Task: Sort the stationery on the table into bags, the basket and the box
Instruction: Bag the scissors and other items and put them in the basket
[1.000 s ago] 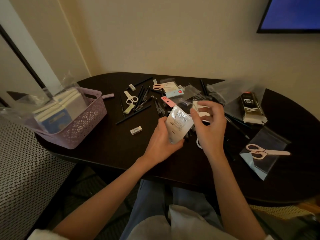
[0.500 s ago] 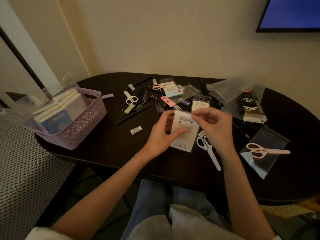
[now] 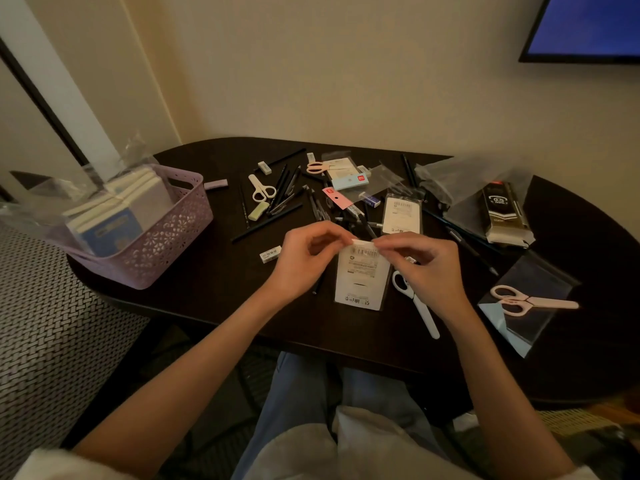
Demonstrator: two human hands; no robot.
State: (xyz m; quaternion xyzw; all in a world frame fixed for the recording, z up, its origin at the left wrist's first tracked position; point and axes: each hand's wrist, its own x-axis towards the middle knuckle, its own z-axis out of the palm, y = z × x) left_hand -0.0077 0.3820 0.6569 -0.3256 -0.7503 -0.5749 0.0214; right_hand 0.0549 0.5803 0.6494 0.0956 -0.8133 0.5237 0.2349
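A: What are we holding right now?

B: We are pinching the top edge of a white labelled bag (image 3: 362,271) with both hands. The left hand (image 3: 304,259) is gripping its upper left corner between thumb and fingertips, and the right hand (image 3: 424,263) is gripping the upper right corner the same way. The bag is hanging just above the dark table (image 3: 207,299), near its front edge, barcode side facing us.

A: What are we seeing around it?

B: White scissors (image 3: 417,304) are lying just to the right of the bag, partly under our right hand. Pink scissors (image 3: 526,301) are resting on a clear bag (image 3: 519,327) further right. A second white labelled bag (image 3: 401,214) is lying behind our hands, among scattered black pens (image 3: 284,190).

A: And the containers?

B: The lilac basket (image 3: 166,244) is sitting at the table's left end, holding notebooks (image 3: 117,209). A black pen box (image 3: 502,211) is lying on the right, inside clear plastic. A small white eraser (image 3: 270,253) is lying just left of our left hand.
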